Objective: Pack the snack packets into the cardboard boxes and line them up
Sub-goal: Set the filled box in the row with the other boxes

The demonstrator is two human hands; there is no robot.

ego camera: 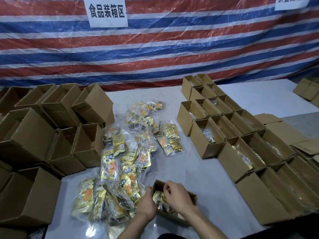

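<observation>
Both forearms reach in from the near edge of the table (pixel 198 169) and meet over one open box (pixel 194 197) standing close to the person. The left hand (pixel 146 204) shows its back, wrist bent, with its fingers dipping past the box's left rim. They are hidden there, so I cannot tell whether they grasp anything. The right hand (pixel 177 195) arches over the box's opening with knuckles raised and fingers curled, the tips down against the gold packets (pixel 158 195) inside. Whether they pinch one or only press it I cannot tell.

Just left of the box lies the pile (pixel 120 161) of loose packs in clear wrap, stretching away across the table's middle. Stacked boxes (pixel 34 135) crowd the left side. On the right, rows of open boxes (pixel 241 135) stand side by side, several showing packs inside. A striped tarp (pixel 155 54) with a white sign (pixel 107 12) hangs behind.
</observation>
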